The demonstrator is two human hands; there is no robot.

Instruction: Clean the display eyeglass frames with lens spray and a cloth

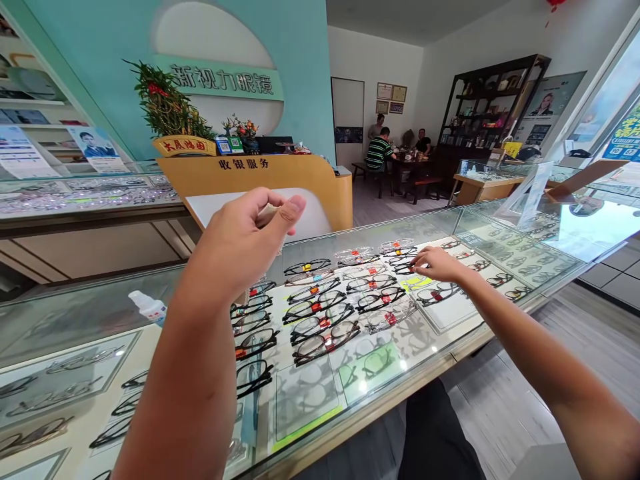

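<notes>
The right hand (440, 265), fingers partly closed, works at black-framed eyeglasses (400, 262) in a row on the glass counter (380, 405), grip unclear, where close-set neighbours call for fingertip care; the left hand (243, 233) hovers loosely curled, contents unclear.

A glass display counter (370, 380) bears rows of eyeglasses (325, 342).

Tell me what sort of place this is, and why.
Most likely an optician's shop: rows of clear and dark eyeglass frames at a glass display counter, and a curved wooden desk lettered like a cashier's station.
</notes>
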